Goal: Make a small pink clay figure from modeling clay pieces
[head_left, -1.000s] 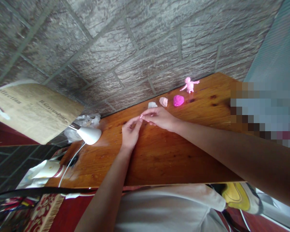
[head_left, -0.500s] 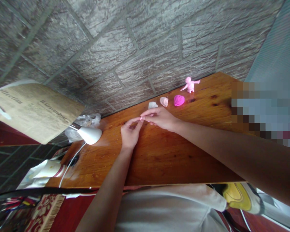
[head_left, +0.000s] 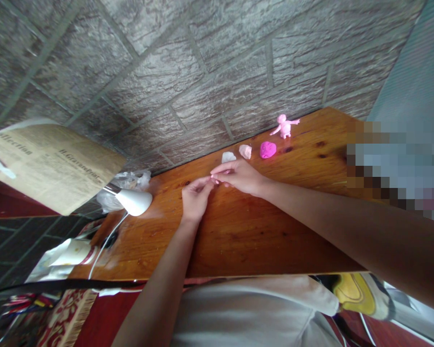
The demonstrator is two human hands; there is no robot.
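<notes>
Over the wooden table, my left hand (head_left: 195, 198) and my right hand (head_left: 240, 176) meet at the fingertips. Both are closed in a pinch on a tiny pink piece of modelling clay (head_left: 214, 180), mostly hidden by the fingers. Just beyond my right hand lie a white lump of clay (head_left: 228, 157), a pale pink lump (head_left: 245, 152) and a bright magenta lump (head_left: 268, 150). A small pink clay figure (head_left: 284, 127) with outstretched arms stands upright behind the magenta lump, near the wall.
A lamp with a paper-covered shade (head_left: 58, 164) and white base (head_left: 134, 201) stands at left, a clear plastic bag (head_left: 137, 180) behind it. Its white cable (head_left: 106, 243) crosses the table (head_left: 246, 236). A paper cup (head_left: 74, 252) lies near the left edge. A stone-patterned wall (head_left: 210, 96) borders the back.
My left fingers have curled in slightly and shifted a little at the pinch. The right hand is almost still; the lumps and the figure have not moved.
</notes>
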